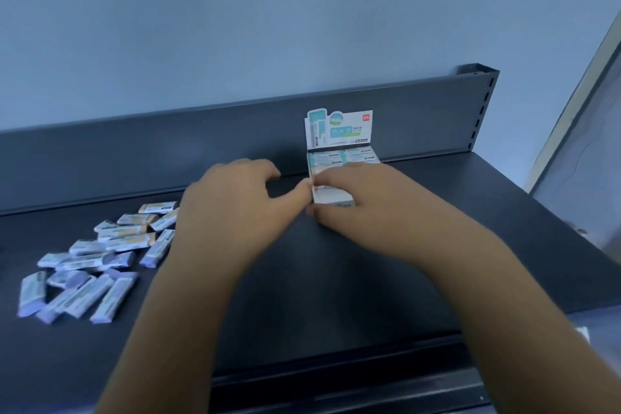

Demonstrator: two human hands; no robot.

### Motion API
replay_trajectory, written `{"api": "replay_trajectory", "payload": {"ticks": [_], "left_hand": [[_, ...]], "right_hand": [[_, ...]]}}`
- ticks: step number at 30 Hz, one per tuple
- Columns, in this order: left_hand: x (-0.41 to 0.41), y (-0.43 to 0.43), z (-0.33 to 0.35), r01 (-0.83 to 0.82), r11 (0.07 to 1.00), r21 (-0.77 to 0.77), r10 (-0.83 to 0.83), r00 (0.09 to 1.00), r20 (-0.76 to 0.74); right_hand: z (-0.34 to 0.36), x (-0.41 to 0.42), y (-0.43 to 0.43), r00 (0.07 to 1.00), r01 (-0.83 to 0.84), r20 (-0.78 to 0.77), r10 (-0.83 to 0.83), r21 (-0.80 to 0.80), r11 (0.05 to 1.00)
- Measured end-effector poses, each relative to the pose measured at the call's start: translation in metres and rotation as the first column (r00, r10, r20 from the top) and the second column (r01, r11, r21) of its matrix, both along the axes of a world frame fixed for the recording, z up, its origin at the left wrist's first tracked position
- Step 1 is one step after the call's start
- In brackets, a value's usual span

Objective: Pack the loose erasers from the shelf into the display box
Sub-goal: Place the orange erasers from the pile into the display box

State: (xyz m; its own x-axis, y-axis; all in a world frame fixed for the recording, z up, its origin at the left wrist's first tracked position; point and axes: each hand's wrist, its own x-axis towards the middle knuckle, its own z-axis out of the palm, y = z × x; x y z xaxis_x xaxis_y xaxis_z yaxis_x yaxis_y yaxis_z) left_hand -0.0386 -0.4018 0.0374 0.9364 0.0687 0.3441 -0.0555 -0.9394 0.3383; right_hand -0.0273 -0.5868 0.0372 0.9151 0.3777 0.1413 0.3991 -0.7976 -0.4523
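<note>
A white and teal display box [339, 141] stands on the dark shelf [302, 279] against the back panel, its printed flap upright. Wrapped erasers fill its rear part [342, 158]. My right hand [356, 198] lies over the front of the box, thumb on its front wall and fingers curled on the top; what it pinches is hidden. My left hand [235, 208] is just left of the box, its fingertips touching the box's left front corner beside my right fingers. A pile of several loose wrapped erasers [97, 259] lies on the shelf to the left.
The shelf's dark back panel [201, 141] rises behind the box, with a slotted upright post [482, 104] at its right end. A raised lip [336, 376] runs along the shelf's front edge. A pale wall is behind, and a framed panel [584, 144] stands at the right.
</note>
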Motion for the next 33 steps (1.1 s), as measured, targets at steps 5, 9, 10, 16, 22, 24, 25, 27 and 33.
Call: {"api": "replay_trajectory", "payload": {"ticks": [5,9,10,16,22,24,25,27,33], "left_hand": [[-0.013,0.028,-0.025,-0.09,0.996,0.027,0.094,0.981,-0.168],[-0.025,0.036,-0.029,-0.086,0.996,-0.019,0.083,0.989,-0.125],[-0.027,0.036,-0.028,-0.087,0.996,-0.024,0.084,0.99,-0.112],[-0.04,0.035,-0.022,-0.091,0.995,-0.036,0.088,0.993,-0.078],[-0.049,0.047,-0.011,-0.13,0.991,-0.019,0.13,0.991,-0.03],[-0.052,0.051,-0.009,-0.154,0.988,-0.014,0.154,0.988,-0.035],[-0.053,0.053,-0.007,-0.161,0.987,-0.011,0.161,0.986,-0.04],[-0.055,0.057,-0.006,-0.17,0.985,0.006,0.17,0.984,-0.054],[-0.058,0.086,-0.006,-0.188,0.982,0.009,0.188,0.981,-0.05]], "right_hand": [[-0.017,-0.019,0.023,0.967,0.211,0.095,-0.238,0.232,0.95],[-0.033,-0.031,0.037,0.956,0.247,0.105,-0.273,0.209,0.946],[-0.035,-0.033,0.039,0.958,0.241,0.106,-0.265,0.195,0.951],[-0.033,-0.036,0.047,0.967,0.189,0.139,-0.212,0.161,0.969],[-0.021,-0.034,0.053,0.985,0.104,0.118,-0.127,0.185,0.977],[-0.018,-0.033,0.059,0.995,0.035,0.087,-0.053,0.195,0.98],[-0.017,-0.033,0.062,0.997,-0.004,0.076,-0.013,0.218,0.976],[-0.015,-0.034,0.071,0.997,-0.057,0.065,0.04,0.283,0.957],[-0.008,-0.039,0.1,0.996,-0.065,0.082,0.044,0.274,0.959]]}}
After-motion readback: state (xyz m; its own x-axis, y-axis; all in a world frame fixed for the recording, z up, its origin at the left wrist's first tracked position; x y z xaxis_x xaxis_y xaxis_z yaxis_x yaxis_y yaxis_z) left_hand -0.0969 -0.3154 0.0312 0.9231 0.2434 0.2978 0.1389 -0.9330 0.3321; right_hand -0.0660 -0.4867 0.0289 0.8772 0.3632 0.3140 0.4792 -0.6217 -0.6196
